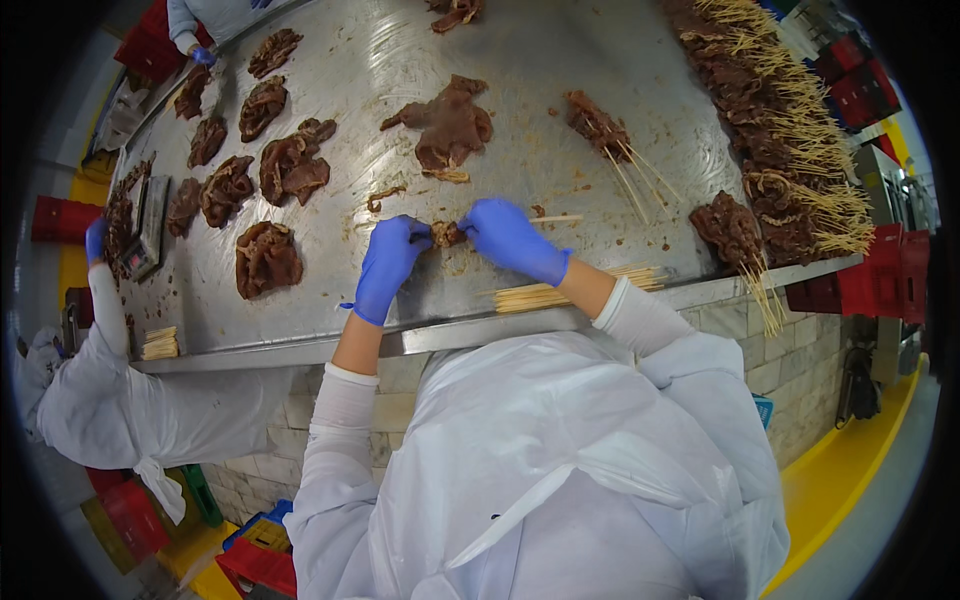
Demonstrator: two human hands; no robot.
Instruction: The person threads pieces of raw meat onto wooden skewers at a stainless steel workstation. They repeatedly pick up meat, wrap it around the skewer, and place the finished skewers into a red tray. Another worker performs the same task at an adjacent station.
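Note:
My left hand (387,264), in a blue glove, pinches the left end of a small bunched piece of marinated meat (448,234) just above the metal table (360,307). My right hand (511,234), gloved in blue too, grips the meat's other end. A bamboo skewer (559,218) sticks out rightward past the right hand; my fingers hide whether its tip is in the meat. Under my right forearm lies a bundle of loose bamboo skewers (529,298) along the front edge. A larger spread slab of meat (454,127) rests beyond my hands, with a thin scrap (385,198) nearer.
Several meat portions (268,259) lie to the left, near a scale (146,225). Skewered meat (600,124) is at the right, and rows of finished skewers (780,135) line the right edge. One co-worker (150,405) stands at left, another (217,19) across the table.

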